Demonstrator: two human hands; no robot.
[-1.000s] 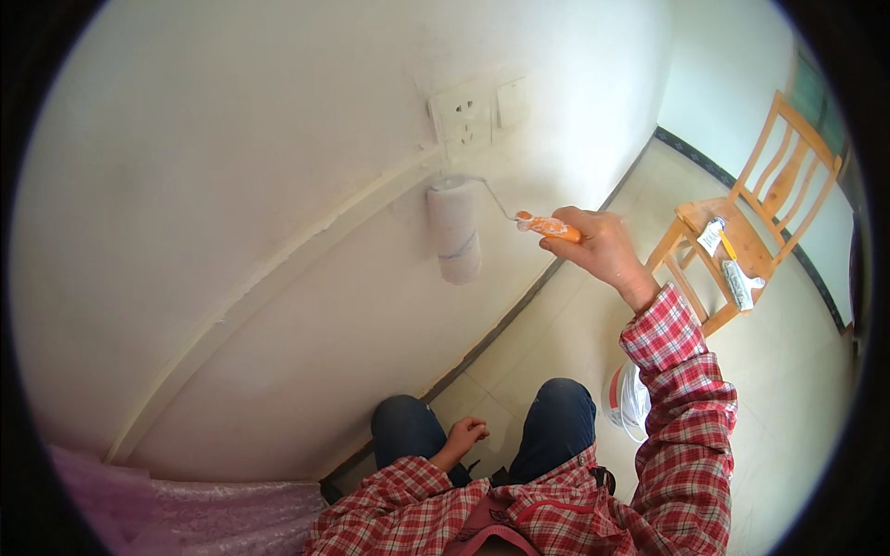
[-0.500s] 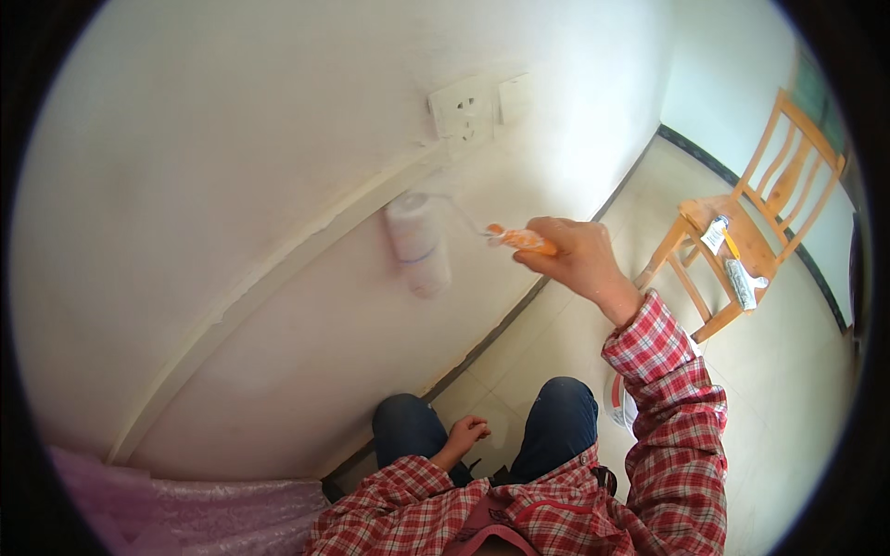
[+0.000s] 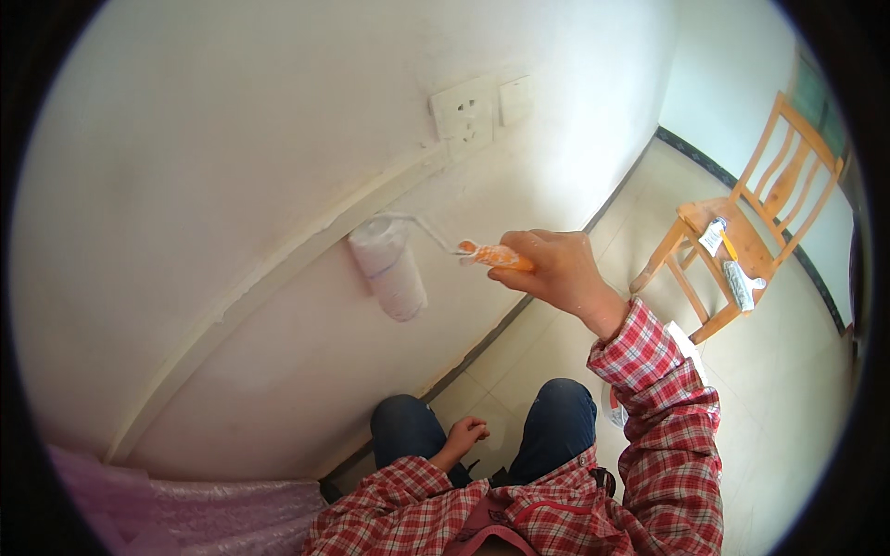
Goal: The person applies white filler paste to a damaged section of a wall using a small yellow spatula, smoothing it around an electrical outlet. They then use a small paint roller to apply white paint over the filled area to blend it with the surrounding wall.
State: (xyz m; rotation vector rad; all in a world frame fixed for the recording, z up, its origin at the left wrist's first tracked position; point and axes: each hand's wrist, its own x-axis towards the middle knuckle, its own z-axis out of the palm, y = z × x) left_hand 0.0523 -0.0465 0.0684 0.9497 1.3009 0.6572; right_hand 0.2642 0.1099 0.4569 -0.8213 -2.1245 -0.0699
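My right hand (image 3: 559,269) is closed around the paint-flecked orange handle of a paint roller (image 3: 397,278). A bent metal rod joins this handle to the white sleeve of the roller, which lies against the white wall (image 3: 278,371) just under a raised strip of trunking (image 3: 269,269). Down by my knees, my left hand (image 3: 464,435) is loosely curled, and nothing shows in its fingers.
Above the trunking are a wall socket (image 3: 464,113) and a second plate (image 3: 515,100). A wooden chair (image 3: 732,227) at the right holds a paintbrush (image 3: 713,235) and a smaller roller (image 3: 742,284). My right sleeve partly hides a bucket (image 3: 613,408). Purple fabric (image 3: 204,505) hangs at lower left.
My right hand and the paint roller have shifted left and slightly down along the wall, beneath the trunking. The left hand stays where it was.
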